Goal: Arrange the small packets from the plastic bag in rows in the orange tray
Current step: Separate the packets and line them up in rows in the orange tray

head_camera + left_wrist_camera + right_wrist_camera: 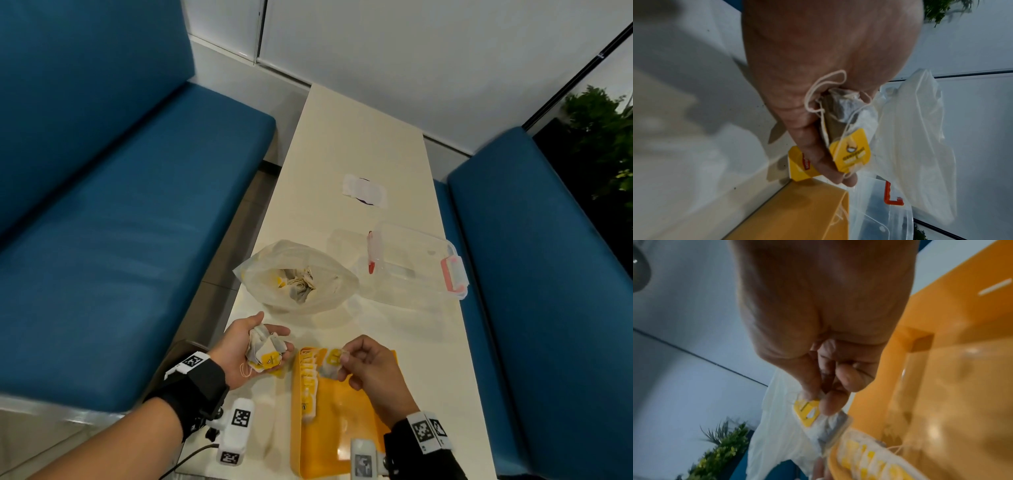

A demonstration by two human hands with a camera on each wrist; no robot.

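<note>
An orange tray [346,428] lies at the near end of the table, with a row of tea packets [308,383] standing along its left wall. My right hand [346,359] pinches one tea packet [329,366] by its yellow tag over the tray's far left corner; the right wrist view shows the same packet [824,423] hanging from my fingertips. Left of the tray, my left hand [263,346] holds a bunch of packets [265,353] with strings and yellow tags [851,155]. The open plastic bag [298,277] with more packets sits just beyond both hands.
A clear lidded box [414,263] with red clips stands right of the bag, near the table's right edge. A small white wrapper [364,190] lies farther up the table. Blue benches [120,222] flank both long sides.
</note>
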